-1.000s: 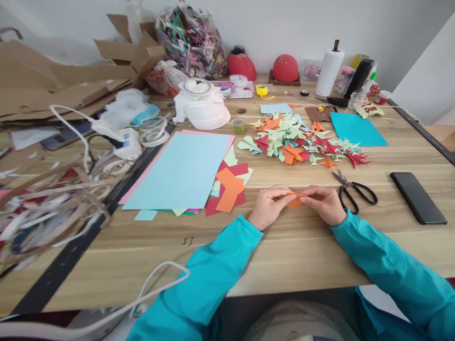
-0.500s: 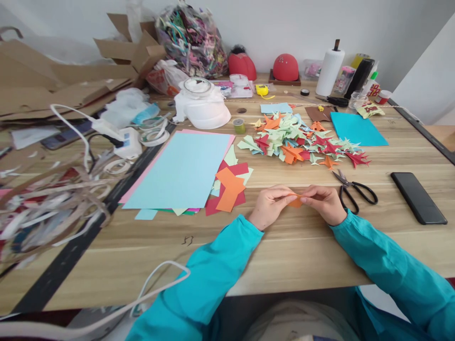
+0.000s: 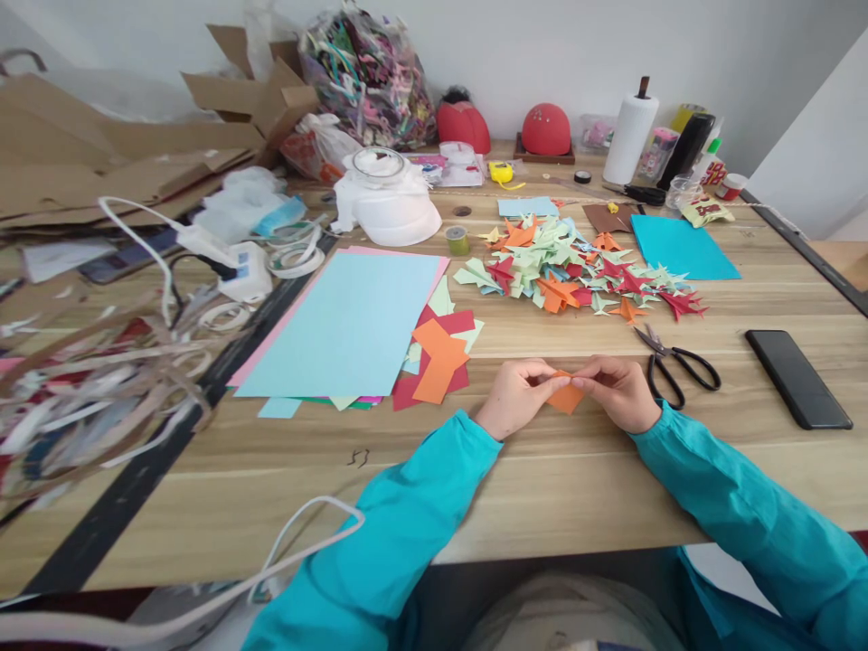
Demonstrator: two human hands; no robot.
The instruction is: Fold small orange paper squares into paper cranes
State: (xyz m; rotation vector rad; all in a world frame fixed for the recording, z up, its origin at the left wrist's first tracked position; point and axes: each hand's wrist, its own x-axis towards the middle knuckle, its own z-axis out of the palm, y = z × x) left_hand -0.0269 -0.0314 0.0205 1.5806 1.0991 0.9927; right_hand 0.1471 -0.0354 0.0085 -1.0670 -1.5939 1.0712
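A small orange piece of paper (image 3: 565,398) hangs between my two hands just over the table. My left hand (image 3: 516,395) pinches its left side, and my right hand (image 3: 618,391) pinches its upper right, thumbs close together. Its upper part is partly hidden by the fingers. To the left lie more orange paper pieces (image 3: 439,357) on top of red paper (image 3: 409,391). Beyond the hands is a heap of folded paper shapes (image 3: 542,258) in pale green, orange and red. Black-handled scissors (image 3: 684,354) rest just right of my right hand.
Light blue sheets (image 3: 345,316) are stacked at the left, near a white cap (image 3: 390,203). A phone (image 3: 798,378) lies at the right, a turquoise sheet (image 3: 684,246) behind it. Tangled straps (image 3: 155,362) and a charger block (image 3: 248,271) crowd the far left; a white cable (image 3: 305,547) crosses my left sleeve.
The orange paper has turned in my fingers; more of its flat face shows now, reaching lower. Both hands keep nearly the same place.
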